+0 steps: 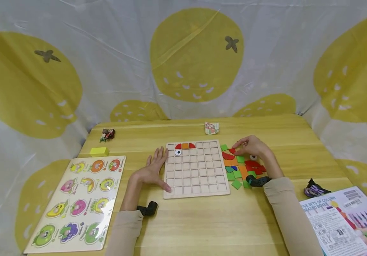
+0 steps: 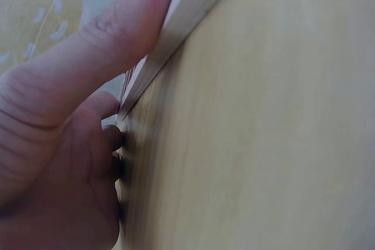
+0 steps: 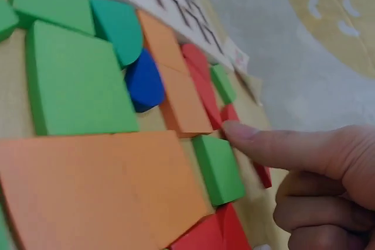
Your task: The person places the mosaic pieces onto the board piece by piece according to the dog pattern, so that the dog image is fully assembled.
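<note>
A square wooden grid board (image 1: pixel 194 174) lies mid-table. Its top row holds two red rounded pieces with an orange square (image 1: pixel 185 145) between them, and a white eye disc (image 1: pixel 178 152) sits in the row below. My left hand (image 1: pixel 151 171) lies with spread fingers along the board's left side, its thumb (image 2: pixel 117 33) on the near corner. Right of the board, my right hand (image 1: pixel 254 146) pinches a small red piece (image 1: pixel 232 150) between thumb (image 3: pixel 275 144) and forefinger, low over the loose pieces. Another red piece (image 1: pixel 228 156) lies beside it.
Loose green, orange, red and blue pieces (image 1: pixel 237 174) crowd the board's right side. A fruit puzzle board (image 1: pixel 85 185) and yellow block (image 1: pixel 99 152) lie left. A printed box (image 1: pixel 336 217) sits at right front, small figures (image 1: pixel 108 134) and a patterned paper (image 1: pixel 211 128) farther back.
</note>
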`<state>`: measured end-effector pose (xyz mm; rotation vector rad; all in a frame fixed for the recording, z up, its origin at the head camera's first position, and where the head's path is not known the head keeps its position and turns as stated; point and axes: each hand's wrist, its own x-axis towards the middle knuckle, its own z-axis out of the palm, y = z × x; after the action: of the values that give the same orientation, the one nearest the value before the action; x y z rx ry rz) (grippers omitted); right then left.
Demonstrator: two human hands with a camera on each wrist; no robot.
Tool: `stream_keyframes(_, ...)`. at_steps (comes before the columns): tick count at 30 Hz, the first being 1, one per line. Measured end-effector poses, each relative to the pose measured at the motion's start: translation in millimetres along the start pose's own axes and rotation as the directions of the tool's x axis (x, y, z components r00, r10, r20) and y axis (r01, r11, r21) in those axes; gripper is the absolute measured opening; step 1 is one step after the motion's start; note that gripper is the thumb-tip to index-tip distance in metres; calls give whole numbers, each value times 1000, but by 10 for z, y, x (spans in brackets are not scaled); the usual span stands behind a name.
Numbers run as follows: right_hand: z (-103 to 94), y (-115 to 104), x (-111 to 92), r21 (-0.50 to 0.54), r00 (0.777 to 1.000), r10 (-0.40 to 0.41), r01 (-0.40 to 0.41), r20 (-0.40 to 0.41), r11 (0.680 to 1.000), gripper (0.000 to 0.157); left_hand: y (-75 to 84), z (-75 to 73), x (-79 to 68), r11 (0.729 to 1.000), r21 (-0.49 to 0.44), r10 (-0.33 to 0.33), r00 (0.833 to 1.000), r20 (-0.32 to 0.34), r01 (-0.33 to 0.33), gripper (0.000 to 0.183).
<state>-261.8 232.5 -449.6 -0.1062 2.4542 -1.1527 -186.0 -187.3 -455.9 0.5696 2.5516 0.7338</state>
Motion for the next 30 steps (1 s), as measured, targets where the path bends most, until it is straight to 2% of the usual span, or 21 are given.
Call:
stream_keyframes(4,37,-41,-2,-3,995,47,-48,-85,999,37,6,-13,-9,1000,0,-5,1000,-1,5,149)
stream_keyframes(8,48,-62,-6,-77,989,53,-64,-140,995,44,4,-18,-11,1000,1,-10,1000,-2,10,150)
stream_keyframes(13,10,-22,2,-74,992,-8,-1,-128,997,33,3,-14,2,1000,-3,-5,1000,-6,5,150)
stream_keyframes(18,14,19,45,-38,997,-39,36,-64,999,33,8,-5,1,1000,7,-8,1000,4,8,150)
stream_keyframes(22,31,-2,54,-95,992,-64,53,-112,994,25,5,-12,1,1000,13,-8,1000,3,8,149)
stream_keyframes(26,101,-162,17,-130,982,-117,97,-149,987,21,6,-24,-2,1000,10,-13,1000,5,13,148)
stream_keyframes(30,371,-482,44,-72,980,-173,167,-99,983,23,11,-19,-6,1000,2,-19,1000,6,19,148)
